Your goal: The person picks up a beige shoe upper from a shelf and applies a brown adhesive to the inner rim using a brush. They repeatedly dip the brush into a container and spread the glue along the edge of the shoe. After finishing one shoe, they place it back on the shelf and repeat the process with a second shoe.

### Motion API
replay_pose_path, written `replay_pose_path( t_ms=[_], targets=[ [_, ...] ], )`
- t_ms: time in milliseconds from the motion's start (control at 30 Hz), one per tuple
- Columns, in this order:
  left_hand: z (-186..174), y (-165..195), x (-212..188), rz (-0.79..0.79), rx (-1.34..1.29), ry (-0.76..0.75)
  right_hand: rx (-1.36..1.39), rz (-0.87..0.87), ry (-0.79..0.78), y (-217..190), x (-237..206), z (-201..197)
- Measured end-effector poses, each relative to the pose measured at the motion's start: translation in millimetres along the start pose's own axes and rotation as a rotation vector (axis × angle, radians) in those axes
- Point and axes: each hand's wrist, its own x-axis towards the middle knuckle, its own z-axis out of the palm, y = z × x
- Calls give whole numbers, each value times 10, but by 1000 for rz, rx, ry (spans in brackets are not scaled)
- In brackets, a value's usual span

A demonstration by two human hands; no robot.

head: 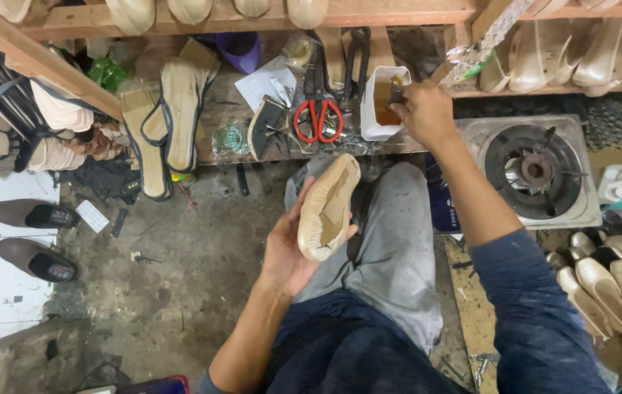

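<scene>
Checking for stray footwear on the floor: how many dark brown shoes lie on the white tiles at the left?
2: one brown shoe on the upper tile, another just below it; more may lie beyond the frame edge.

white carton [382,102] — bench centre | clear packet, green print [230,138] — bench

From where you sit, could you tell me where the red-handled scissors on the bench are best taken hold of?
By the red loops of the red-handled scissors, I'd say, coming from the near edge of the bench. The loops point toward you, the blades point away among the clutter, and the right hand is nearest, though busy at the white container.
</scene>
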Motion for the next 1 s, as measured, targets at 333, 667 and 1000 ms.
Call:
replay_pose_path(
  t_ms=[333,667,1000],
  targets=[
    [46,43,-105,114,562,52,-194,-3,-115,-57,116,-37],
    [28,0,-5,694,1408,305,-58,0,-85,-256,-171,-591],
    [-34,-194,147,885,1070,13,611,459,-16,-682,-374,-853]
  ],
)
